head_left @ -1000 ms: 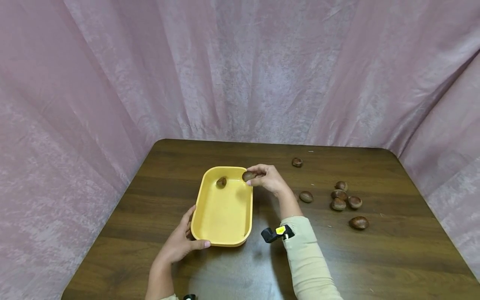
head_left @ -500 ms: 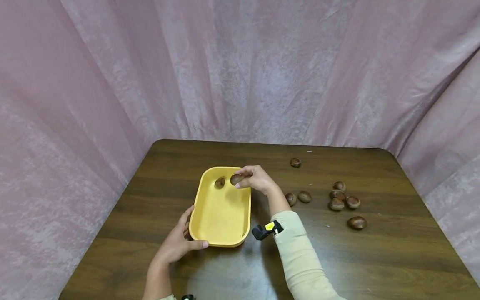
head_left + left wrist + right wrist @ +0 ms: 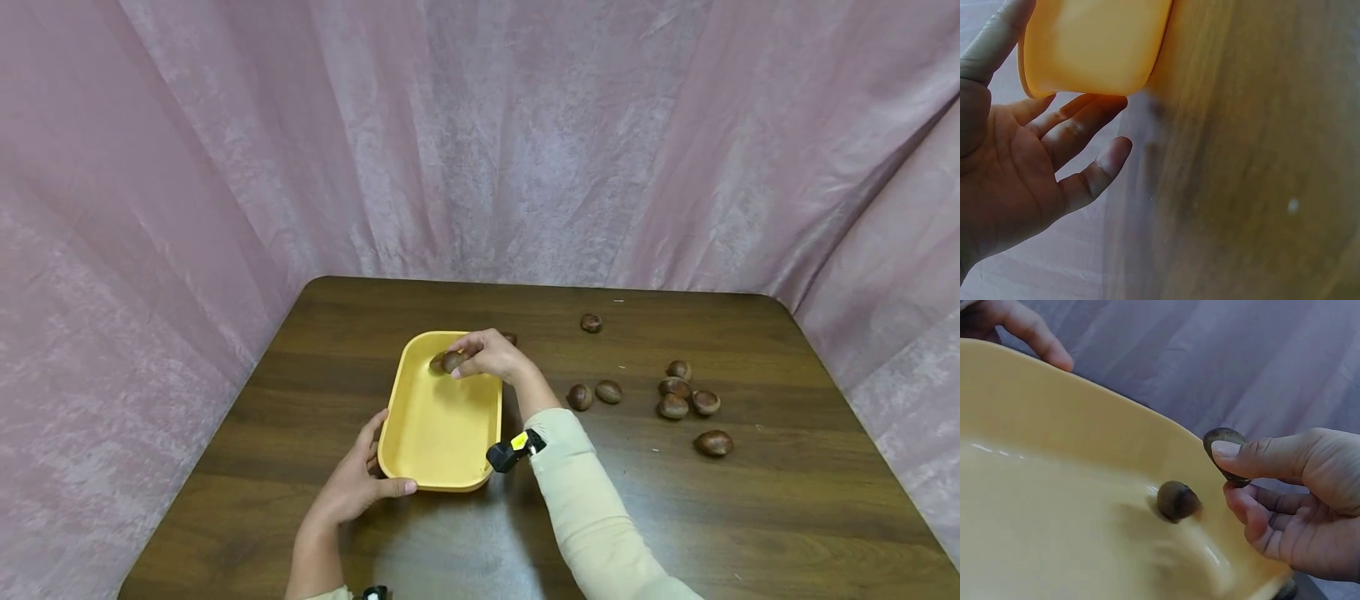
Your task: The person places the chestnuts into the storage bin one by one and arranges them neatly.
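Observation:
My right hand [image 3: 491,357] is over the far part of a yellow plastic tray [image 3: 441,437], pinching a brown chestnut [image 3: 1221,445] between thumb and fingers. Below it in the right wrist view, a second chestnut [image 3: 1177,501] lies on the tray floor near the far wall. In the head view the held chestnut partly covers that one. My left hand [image 3: 352,482] holds the tray's near left corner, thumb on the front rim and fingers along the left side. The left wrist view shows those fingers [image 3: 1088,122] against the tray's outer wall, one of them standing apart from it.
On the brown wooden table [image 3: 315,350], several chestnuts cluster [image 3: 675,387] to the right, with a single chestnut [image 3: 714,443] nearer. Two more chestnuts [image 3: 609,392] lie beside the right forearm, and another chestnut [image 3: 591,322] sits farther back. A pink curtain [image 3: 480,150] hangs behind.
My right hand has moved left with its chestnut, from the tray's right rim to above the chestnut inside. The left hand has stayed at the tray corner.

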Motion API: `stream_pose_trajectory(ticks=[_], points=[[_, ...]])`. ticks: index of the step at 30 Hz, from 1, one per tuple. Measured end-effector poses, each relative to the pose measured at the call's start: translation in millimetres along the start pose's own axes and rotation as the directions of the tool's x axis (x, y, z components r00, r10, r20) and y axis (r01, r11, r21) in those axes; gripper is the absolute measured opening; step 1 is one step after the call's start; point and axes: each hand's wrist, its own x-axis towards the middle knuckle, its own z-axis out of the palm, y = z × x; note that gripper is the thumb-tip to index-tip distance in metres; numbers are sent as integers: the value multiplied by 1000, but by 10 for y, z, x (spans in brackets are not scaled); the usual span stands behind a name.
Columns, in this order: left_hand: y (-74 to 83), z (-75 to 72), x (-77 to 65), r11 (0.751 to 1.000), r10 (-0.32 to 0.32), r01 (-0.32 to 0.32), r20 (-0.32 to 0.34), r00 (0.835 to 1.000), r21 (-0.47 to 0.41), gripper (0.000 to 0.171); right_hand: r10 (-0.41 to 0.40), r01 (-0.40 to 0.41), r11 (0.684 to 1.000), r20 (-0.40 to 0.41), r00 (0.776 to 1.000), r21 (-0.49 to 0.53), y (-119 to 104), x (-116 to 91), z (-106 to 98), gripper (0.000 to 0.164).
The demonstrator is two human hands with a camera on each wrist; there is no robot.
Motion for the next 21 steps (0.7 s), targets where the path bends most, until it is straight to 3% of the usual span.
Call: stream_pose_trajectory(ticks=[10, 21], points=[[26, -15, 3, 1000, 1, -1, 13, 1000, 6, 111, 104, -103, 994, 15, 994, -36, 28, 166, 173, 43], [20, -15, 1, 999, -2, 3, 26, 1000, -33, 112, 122, -121, 992, 7, 993, -37, 152, 264, 329, 40]])
